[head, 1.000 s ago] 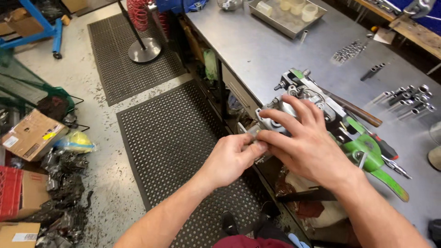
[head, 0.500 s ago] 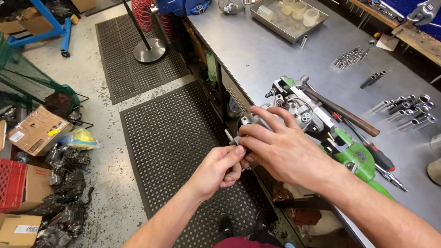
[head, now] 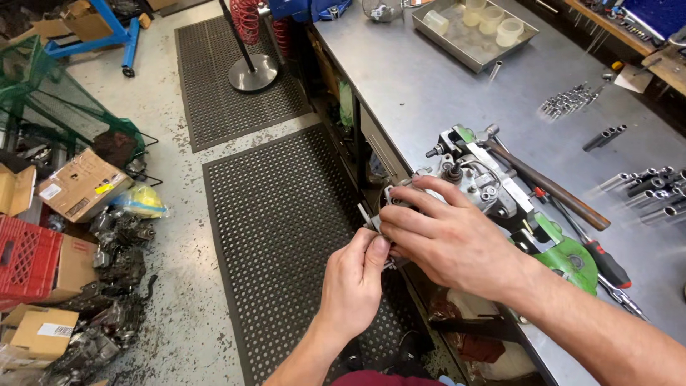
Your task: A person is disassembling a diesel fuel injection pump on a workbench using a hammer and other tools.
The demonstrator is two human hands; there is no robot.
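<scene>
The right hand (head: pixel 446 239) lies over the near end of a grey cast-metal mechanical assembly (head: pixel 475 182) that sits at the front edge of the grey steel bench (head: pixel 429 86), its fingers curled around the end of the casting and gripping it. The left hand (head: pixel 354 282) comes up from below, just beside the right hand and touching its fingertips, with thumb and forefinger pinched on a small thin silvery metal part (head: pixel 368 216) that sticks up just above them; what kind of part it is cannot be told.

Beyond the right hand's knuckles, a wooden-handled hammer (head: pixel 543 187) lies across the top of the assembly. Next to the wrist of that hand sits a green disc-shaped tool (head: pixel 568 259), and just past it a red-and-black-handled screwdriver (head: pixel 604 261). Farther out from the right hand, loose chrome sockets (head: pixel 647 189) lie in a scatter, and well beyond them is a shallow metal tray holding pale plastic cups (head: pixel 475 32).

Below the left hand, on the floor, lies a black perforated rubber mat (head: pixel 275 221); far out to that hand's left are cardboard boxes (head: pixel 78 186) and a red plastic crate (head: pixel 25 261).
</scene>
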